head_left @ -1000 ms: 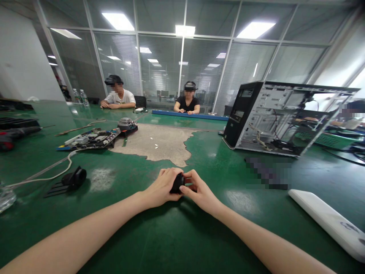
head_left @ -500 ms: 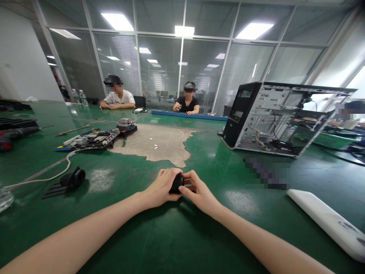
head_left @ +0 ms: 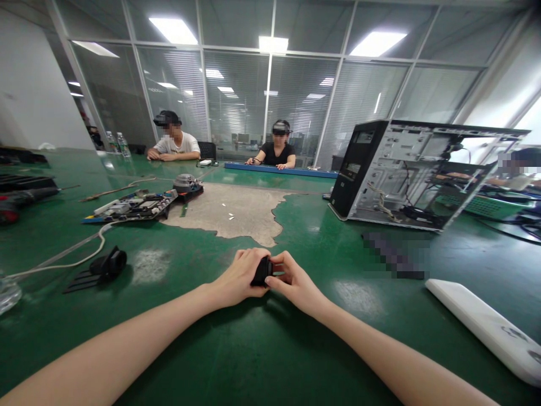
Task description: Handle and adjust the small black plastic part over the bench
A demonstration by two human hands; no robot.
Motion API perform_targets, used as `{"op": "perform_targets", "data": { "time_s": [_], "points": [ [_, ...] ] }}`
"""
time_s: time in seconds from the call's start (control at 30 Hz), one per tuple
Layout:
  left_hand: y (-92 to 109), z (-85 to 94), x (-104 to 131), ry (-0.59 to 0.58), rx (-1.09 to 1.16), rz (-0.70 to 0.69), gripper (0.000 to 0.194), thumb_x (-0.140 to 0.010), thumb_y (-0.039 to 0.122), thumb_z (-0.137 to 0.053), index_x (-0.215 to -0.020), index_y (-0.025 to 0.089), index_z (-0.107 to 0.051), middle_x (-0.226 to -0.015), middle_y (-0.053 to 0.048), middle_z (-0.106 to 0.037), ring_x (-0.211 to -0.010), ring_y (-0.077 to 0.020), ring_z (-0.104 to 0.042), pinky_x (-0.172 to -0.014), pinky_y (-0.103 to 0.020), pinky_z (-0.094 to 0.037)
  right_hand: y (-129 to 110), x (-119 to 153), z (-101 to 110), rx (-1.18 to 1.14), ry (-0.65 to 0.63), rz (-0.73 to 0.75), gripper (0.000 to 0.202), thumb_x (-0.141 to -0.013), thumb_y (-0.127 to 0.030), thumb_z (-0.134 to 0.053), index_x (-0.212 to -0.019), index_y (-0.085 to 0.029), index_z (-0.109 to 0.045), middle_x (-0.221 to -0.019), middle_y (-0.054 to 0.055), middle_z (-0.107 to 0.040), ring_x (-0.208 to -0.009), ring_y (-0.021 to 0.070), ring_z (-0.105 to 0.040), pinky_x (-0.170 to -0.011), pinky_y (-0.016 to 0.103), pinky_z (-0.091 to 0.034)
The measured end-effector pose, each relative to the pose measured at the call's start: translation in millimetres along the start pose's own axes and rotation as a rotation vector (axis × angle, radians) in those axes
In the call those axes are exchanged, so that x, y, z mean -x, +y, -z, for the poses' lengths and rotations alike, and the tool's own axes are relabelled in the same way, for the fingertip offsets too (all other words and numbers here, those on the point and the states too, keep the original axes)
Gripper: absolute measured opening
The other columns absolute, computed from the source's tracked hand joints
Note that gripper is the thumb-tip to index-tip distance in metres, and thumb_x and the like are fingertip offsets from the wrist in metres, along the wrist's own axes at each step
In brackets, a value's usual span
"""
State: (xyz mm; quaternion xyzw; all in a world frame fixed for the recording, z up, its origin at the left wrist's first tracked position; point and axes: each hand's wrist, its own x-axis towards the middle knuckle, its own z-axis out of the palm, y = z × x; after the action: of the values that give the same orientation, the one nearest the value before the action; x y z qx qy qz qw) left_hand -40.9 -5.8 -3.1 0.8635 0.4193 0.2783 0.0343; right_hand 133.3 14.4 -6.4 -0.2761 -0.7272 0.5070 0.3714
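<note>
Between my two hands, just above or on the green table (head_left: 203, 355), is a small black block-like object (head_left: 261, 272); its exact kind does not show. My left hand (head_left: 240, 275) wraps round its left side, thumb low and fingers over the top. From the right, my right hand (head_left: 293, 282) grips its edge between thumb and fingertips. Both hands are closed on it and hide much of its outline. Left of them lies a black plastic piece (head_left: 110, 264) with a round end and flat slats.
An opened computer case (head_left: 372, 175) stands right, with a white power bank-like slab (head_left: 477, 327) nearer. A circuit board (head_left: 135, 206) and a white cable (head_left: 101, 239) lie left. Two people sit across the table, one behind a blue strip (head_left: 287, 171); another is at far right.
My hands and the black object stay practically in place. Across the table, the person in black has lowered a raised hand toward the tabletop.
</note>
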Motion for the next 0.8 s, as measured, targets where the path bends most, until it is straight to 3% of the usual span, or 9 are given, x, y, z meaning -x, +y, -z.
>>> {"op": "perform_targets", "data": {
  "time_s": [0.2,0.47,0.67,0.8],
  "points": [
    [-0.6,-0.7,-0.2,0.019,0.017,0.003,0.058,-0.07,0.025,-0.061,-0.117,0.023,-0.027,-0.11,-0.006,-0.049,-0.1,-0.0231,-0.047,-0.087,-0.037,-0.03,3.4,-4.1,-1.0,-0.001,0.071,-0.005,0.017,-0.077,-0.033,-0.056,-0.085,-0.021,-0.046,-0.086,0.0,-0.052,-0.083,0.0141,-0.056,-0.068,0.027,-0.049],
    [-1.2,-1.0,-0.5,0.014,0.015,0.001,0.056,-0.07,0.025,-0.06,-0.117,0.023,-0.029,-0.109,-0.006,-0.05,-0.099,-0.0234,-0.048,-0.087,-0.038,-0.031,3.2,-2.6,-0.2,-0.004,0.013,-0.023,0.023,-0.074,-0.033,-0.06,-0.09,-0.021,-0.047,-0.089,0.001,-0.054,-0.086,0.0151,-0.055,-0.073,0.031,-0.049],
    [-0.5,-0.8,-0.8,0.014,0.01,0.002,0.056,-0.071,0.026,-0.06,-0.117,0.022,-0.028,-0.11,-0.006,-0.049,-0.1,-0.0232,-0.047,-0.087,-0.037,-0.03,2.5,-1.3,-0.8,-0.028,0.072,0.009,0.016,-0.076,-0.032,-0.057,-0.084,-0.021,-0.048,-0.087,0.0,-0.052,-0.088,0.0153,-0.055,-0.068,0.026,-0.049],
    [-0.4,-1.4,-1.3,0.017,0.019,0.004,0.056,-0.071,0.027,-0.06,-0.116,0.023,-0.029,-0.107,-0.005,-0.05,-0.099,-0.023,-0.048,-0.086,-0.037,-0.031,3.5,-3.7,0.0,-0.02,0.077,-0.037,0.024,-0.074,-0.033,-0.059,-0.092,-0.022,-0.047,-0.095,0.002,-0.053,-0.085,0.0147,-0.056,-0.07,0.029,-0.049]
  ]
}}
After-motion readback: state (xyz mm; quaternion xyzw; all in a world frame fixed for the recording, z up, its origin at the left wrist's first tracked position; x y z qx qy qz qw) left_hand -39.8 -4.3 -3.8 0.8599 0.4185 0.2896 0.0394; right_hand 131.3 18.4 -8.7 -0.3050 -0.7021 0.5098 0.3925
